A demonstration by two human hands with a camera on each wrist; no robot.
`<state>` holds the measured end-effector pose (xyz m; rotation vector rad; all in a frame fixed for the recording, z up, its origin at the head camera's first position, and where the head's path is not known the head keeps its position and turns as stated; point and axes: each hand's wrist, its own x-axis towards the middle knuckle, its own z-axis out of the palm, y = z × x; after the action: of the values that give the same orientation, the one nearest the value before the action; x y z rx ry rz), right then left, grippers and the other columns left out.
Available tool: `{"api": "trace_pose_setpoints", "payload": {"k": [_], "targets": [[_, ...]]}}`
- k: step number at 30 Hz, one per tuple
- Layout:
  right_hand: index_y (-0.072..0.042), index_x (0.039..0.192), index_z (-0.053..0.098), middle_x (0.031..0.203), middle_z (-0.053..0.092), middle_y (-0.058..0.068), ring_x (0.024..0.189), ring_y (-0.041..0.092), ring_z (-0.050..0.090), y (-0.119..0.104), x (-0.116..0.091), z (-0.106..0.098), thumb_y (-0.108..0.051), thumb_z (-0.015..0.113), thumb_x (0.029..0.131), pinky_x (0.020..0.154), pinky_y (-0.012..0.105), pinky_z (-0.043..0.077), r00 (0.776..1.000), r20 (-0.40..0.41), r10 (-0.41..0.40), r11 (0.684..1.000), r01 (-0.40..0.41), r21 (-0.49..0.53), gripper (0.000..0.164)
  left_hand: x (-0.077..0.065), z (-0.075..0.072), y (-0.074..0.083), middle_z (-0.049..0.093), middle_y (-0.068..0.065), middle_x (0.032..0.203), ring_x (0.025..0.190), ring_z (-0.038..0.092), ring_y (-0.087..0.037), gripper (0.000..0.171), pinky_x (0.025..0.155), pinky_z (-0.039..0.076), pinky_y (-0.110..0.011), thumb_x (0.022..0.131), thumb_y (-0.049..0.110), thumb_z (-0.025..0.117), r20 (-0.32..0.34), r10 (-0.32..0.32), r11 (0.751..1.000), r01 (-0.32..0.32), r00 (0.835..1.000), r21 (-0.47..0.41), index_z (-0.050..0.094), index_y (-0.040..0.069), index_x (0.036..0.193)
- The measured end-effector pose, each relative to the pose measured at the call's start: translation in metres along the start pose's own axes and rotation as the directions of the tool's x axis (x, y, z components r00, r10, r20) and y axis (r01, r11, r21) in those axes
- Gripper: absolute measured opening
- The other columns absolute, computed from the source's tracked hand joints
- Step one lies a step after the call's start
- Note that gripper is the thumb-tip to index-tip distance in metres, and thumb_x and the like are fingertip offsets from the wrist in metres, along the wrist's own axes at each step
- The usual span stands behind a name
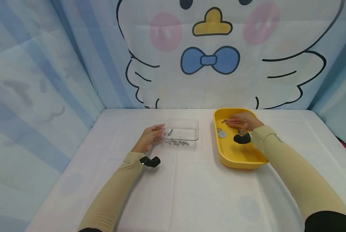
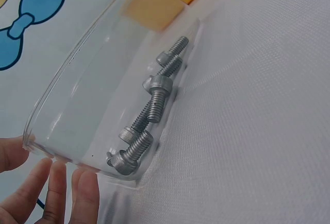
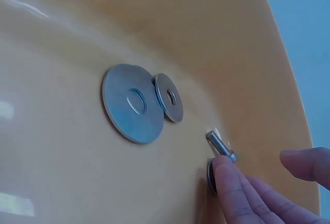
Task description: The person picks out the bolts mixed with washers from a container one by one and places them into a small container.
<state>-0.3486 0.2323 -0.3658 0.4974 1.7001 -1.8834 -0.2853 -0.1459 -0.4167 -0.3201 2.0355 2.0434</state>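
The left hand point(image 1: 149, 138) is at the left end of a clear plastic box point(image 1: 195, 129). Its fingers point(image 2: 58, 188) touch the end wall from outside, with the thumb beside the rim corner. Several socket head screws point(image 2: 157, 98) lie in the box, bunched along the near wall. Over a yellow tray point(image 1: 239, 161), the right hand point(image 1: 244, 120) reaches inside. One socket head screw point(image 3: 220, 144) is at its index fingertip, and the thumb stands apart from it. A large washer point(image 3: 121, 105) and a smaller washer point(image 3: 178, 105) lie overlapping; another washer point(image 3: 210, 176) is partly hidden behind the fingers.
A white cloth point(image 1: 176, 193) covers the table. Behind it hangs a printed curtain point(image 1: 210, 87), with another blue curtain point(image 1: 31, 112) along the left. Black wrist cameras point(image 1: 151, 161) are strapped to both wrists.
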Motion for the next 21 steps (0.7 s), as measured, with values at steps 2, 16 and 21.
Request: {"api": "trace_pose_setpoints", "payload": {"k": [2, 16, 21], "targets": [[-0.001, 0.149, 0.016, 0.071, 0.069, 0.003, 0.078, 0.013, 0.07, 0.002, 0.003, 0.004, -0.011, 0.041, 0.099, 0.096, 0.022, 0.047, 1.0, 0.016, -0.006, 1.0, 0.006, 0.017, 0.057, -0.002, -0.001, 0.0, 0.056, -0.006, 0.128, 0.104, 0.055, -0.016, 0.04, 0.096, 0.05, -0.032, 0.091, 0.021, 0.062, 0.002, 0.018, 1.0, -0.018, 1.0, 0.002, 0.056, 0.012, 0.13], [0.006, 0.145, 0.026, 0.081, 0.07, 0.001, 0.085, 0.013, 0.069, 0.009, 0.011, 0.023, -0.009, 0.046, 0.098, 0.102, 0.029, 0.043, 0.994, 0.1, -0.041, 0.992, 0.052, -0.118, 0.054, 0.002, -0.001, 0.002, 0.054, -0.006, 0.129, 0.094, 0.053, -0.01, 0.04, 0.085, 0.051, -0.024, 0.094, 0.016, 0.057, -0.007, -0.022, 1.0, 0.022, 1.0, -0.004, 0.053, 0.011, 0.133], [0.006, 0.144, 0.028, 0.078, 0.069, 0.0, 0.08, 0.012, 0.069, 0.011, 0.015, 0.029, -0.007, 0.047, 0.097, 0.098, 0.029, 0.047, 0.994, 0.091, -0.055, 0.991, 0.065, -0.115, 0.052, 0.0, 0.0, 0.003, 0.053, -0.007, 0.132, 0.095, 0.053, -0.01, 0.04, 0.089, 0.05, -0.026, 0.094, 0.016, 0.057, -0.004, -0.026, 1.0, 0.026, 1.0, -0.006, 0.053, 0.011, 0.133]]}}
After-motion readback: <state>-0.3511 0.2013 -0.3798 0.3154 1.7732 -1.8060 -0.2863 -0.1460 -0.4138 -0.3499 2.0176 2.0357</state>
